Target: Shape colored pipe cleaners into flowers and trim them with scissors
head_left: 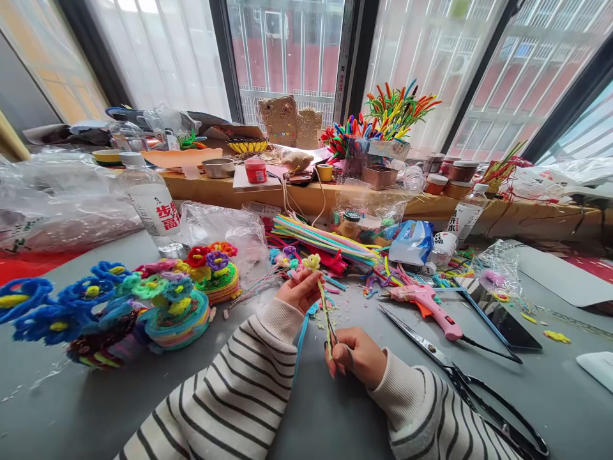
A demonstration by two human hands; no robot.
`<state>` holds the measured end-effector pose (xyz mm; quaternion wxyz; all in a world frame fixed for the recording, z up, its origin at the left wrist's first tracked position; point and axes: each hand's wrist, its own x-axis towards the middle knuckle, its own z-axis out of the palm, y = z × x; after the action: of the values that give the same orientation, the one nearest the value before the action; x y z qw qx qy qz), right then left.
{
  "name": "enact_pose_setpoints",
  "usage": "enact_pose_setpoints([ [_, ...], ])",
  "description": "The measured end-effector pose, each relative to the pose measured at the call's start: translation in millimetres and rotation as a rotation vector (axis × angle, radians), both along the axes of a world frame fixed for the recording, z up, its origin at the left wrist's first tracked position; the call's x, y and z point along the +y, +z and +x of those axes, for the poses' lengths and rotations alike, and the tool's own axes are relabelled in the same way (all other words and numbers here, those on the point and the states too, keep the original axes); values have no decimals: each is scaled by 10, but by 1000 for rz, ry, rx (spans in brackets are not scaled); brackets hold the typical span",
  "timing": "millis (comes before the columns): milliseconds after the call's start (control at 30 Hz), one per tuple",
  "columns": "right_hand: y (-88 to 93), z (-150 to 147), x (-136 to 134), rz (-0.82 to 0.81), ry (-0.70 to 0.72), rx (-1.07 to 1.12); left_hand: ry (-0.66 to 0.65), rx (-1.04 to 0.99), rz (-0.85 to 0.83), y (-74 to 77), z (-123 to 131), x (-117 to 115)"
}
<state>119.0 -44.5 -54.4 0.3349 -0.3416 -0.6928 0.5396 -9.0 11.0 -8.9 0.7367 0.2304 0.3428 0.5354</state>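
Near the middle of the table, my left hand (301,291) pinches a small pale yellow pipe-cleaner flower (311,262) just below its bloom. The flower's thin yellow-green stem (326,313) hangs down toward my right hand (353,354). Closed around small dark scissors (334,337), my right hand has their blades alongside the lower stem. Whether the blades touch the stem is too small to tell. Pale yellow scraps of fluff (328,313) lie on the table around the stem. Behind my left hand is a bundle of pastel pipe cleaners (330,239).
Blue fuzzy flowers (90,291) and a round pastel flower pot (177,319) stand at the left. To the right lie a pink glue gun (426,306), large black scissors (431,348) and a phone (498,319). Water bottles (151,204) and a crowded ledge (215,185) are farther back.
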Motion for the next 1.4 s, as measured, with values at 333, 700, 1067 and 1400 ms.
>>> enact_pose_setpoints([
  [333, -2, 5, 13, -76, -123, -6, 92, -66, 1, -36, -23, 36],
  [700, 48, -6, -9, -7, 151, 18, 32, -31, 6, -47, -23, 43],
  [1067, 21, -5, 3, -34, 59, 39, -100, -10, 77, -37, 1, -35],
  [1400, -10, 0, 43, 18, -150, -42, -129, 91, 131, -93, -18, 11],
])
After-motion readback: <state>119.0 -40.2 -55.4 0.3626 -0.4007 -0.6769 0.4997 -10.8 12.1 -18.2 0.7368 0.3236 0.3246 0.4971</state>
